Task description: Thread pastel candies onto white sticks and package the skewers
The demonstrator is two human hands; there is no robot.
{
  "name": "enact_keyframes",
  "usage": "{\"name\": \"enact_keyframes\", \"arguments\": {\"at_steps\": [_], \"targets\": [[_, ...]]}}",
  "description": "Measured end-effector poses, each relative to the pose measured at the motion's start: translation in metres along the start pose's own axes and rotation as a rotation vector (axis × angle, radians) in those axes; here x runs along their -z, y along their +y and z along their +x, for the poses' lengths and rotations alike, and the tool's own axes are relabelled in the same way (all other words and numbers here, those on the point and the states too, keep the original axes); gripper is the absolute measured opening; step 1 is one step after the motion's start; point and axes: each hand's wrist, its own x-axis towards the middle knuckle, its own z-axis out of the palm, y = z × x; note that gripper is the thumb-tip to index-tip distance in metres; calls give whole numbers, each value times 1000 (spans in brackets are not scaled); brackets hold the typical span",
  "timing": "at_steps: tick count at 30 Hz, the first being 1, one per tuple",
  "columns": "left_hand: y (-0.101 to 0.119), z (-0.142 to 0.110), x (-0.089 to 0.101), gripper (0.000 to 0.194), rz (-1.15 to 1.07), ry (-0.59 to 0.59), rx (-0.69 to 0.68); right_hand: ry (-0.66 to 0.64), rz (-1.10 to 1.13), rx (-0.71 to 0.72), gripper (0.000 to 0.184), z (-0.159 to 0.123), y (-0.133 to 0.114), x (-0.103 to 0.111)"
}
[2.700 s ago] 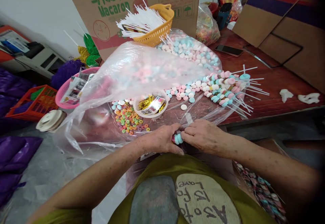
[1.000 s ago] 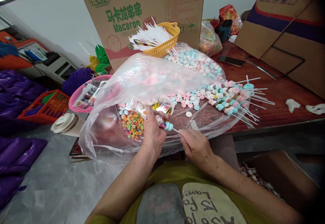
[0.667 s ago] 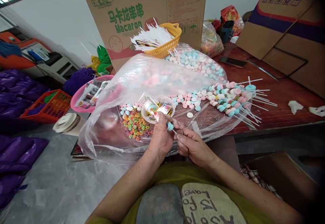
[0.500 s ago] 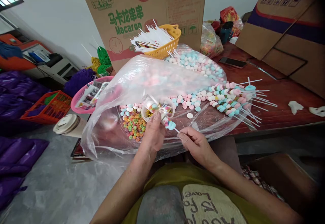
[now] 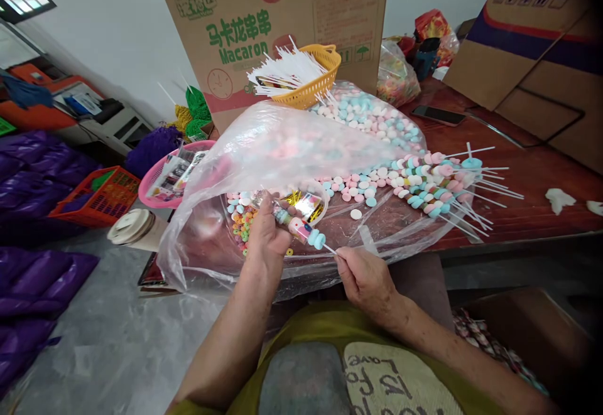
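The left hand (image 5: 268, 231), thumb uppermost, grips the far end of the candy skewer (image 5: 300, 228), while the right hand (image 5: 368, 279), fingers curled, pinches its bare stick. The skewer hangs between them beside the tub (image 5: 324, 211), long axis slanting, stick pointing rightward and toward the person.

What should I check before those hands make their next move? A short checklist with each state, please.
1. Right hand gripping the skewer: ok, it pinches the bare stick end.
2. Left hand supporting the skewer: ok, it holds the opposite end.
3. That opposite end undamaged: cannot tell, blurred and partly hidden at the thumb.
4. White sticks stocked: ok, heaped in the basket.
5. Loose sweets all together: not ok, one white sweet lies apart.
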Motion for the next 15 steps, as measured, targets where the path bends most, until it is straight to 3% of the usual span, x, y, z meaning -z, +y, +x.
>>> {"name": "enact_keyframes", "arguments": {"at_steps": [5,9,15], "targets": [[1,3,4,38,-24,-70,150,-128,256,-148,14,-2,-3,-2],[-3,4,6,46,-106,-183,131,-238,468,-278,16,-3,-8,-3],[-16,3,10,51,-115,-298,52,-270,598,-388,19,4,-13,0]]}}
